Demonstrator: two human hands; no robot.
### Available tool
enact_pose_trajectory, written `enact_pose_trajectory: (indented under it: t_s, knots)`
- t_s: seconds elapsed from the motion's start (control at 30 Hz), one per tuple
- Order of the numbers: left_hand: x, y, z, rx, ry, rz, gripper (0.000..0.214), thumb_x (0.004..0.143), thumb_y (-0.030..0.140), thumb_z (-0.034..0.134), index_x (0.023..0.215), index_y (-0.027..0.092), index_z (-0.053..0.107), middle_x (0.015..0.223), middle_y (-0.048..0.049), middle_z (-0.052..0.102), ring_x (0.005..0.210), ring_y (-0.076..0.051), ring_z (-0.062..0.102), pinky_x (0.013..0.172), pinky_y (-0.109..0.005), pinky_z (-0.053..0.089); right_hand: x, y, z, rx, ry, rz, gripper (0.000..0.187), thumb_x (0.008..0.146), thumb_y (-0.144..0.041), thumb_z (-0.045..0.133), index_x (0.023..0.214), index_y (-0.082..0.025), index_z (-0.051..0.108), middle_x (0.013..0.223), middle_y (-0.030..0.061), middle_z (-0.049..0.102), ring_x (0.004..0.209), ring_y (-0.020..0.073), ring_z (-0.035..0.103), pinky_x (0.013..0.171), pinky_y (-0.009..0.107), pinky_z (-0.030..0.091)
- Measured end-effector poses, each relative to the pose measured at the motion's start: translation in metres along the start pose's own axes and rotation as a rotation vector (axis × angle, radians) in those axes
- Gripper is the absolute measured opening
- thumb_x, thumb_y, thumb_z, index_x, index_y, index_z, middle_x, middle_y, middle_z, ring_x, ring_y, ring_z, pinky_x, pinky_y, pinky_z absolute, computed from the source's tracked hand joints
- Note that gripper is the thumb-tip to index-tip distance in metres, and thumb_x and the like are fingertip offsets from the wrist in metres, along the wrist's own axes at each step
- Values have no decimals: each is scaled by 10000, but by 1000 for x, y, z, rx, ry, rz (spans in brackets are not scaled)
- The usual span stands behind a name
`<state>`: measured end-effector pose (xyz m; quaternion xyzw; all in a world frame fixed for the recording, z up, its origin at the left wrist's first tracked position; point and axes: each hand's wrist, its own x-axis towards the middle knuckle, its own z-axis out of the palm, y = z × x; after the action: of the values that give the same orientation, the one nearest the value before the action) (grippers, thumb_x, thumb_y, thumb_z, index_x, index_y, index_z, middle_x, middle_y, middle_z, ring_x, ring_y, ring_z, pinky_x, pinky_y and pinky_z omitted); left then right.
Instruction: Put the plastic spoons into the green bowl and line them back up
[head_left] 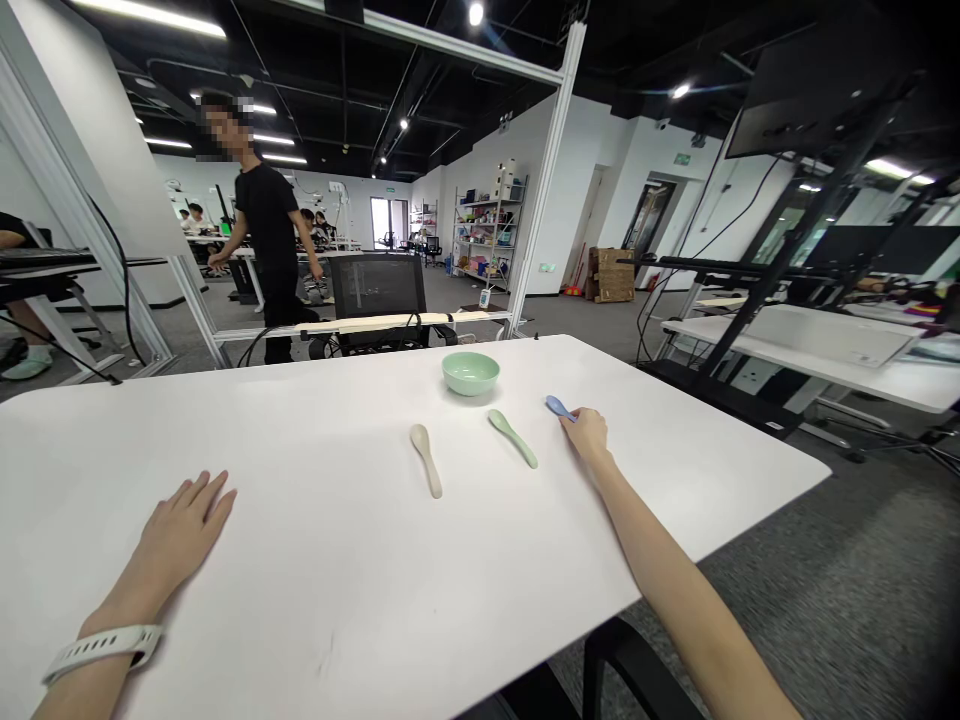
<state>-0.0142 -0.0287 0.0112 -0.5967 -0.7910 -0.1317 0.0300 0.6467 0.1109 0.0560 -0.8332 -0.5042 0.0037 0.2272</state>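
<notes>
On the right of the white table [322,560], my right hand [587,432] is closed round the handle of a blue spoon [556,405]; its bowl end pokes out past the fingers, and most of the handle is hidden. A green spoon [513,438] lies just left of that hand. Further left is a beige spoon [427,460], its handle pointing toward me. Behind the spoons stands a green bowl [470,373], upright. My left hand [184,525] rests flat on the tabletop at the left, fingers stretched out, holding nothing.
A metal frame [551,170] rises behind the table's far edge, with a black mesh chair [379,285] beyond it. A person in black [266,225] is at the back left. Below the near edge shows a black chair armrest [622,650].
</notes>
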Motion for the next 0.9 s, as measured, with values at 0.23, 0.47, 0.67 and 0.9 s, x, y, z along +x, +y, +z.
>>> enact_pose_trajectory:
  t_s: [0.23,0.47,0.67,0.9]
  knots:
    - [0,1,0,-6,-10,7,793,1022,496,204,1592,31,500,1706,-246,458,1604,-414,400,1290,-588,335,-3,-1,-3,-17,-19,9,316,1010,-266,647,1216,-80,798,1195,217,781,1097,294,706,903,320,478]
    - [-1,0,0,4,-14,12,815,1027,516,178,1600,28,488,1713,-244,447,1607,-422,393,1296,-595,323,-18,-22,-15,82,156,-149,455,1033,-303,582,1419,-77,667,1429,259,605,1332,365,527,1101,454,398]
    - [-2,0,-1,16,-19,-1,796,1030,509,185,1608,53,485,1719,-215,451,1616,-396,389,1303,-576,324,-85,-84,-12,426,-134,-765,374,1071,-309,538,1399,-217,693,1471,156,620,1400,300,539,1205,468,422]
    - [-1,-3,1,27,-19,0,810,1028,511,170,1614,43,476,1722,-216,445,1612,-404,392,1294,-584,336,-156,-112,10,517,-592,-1133,708,985,-513,745,1615,-279,521,1716,150,402,1568,311,416,1265,498,427]
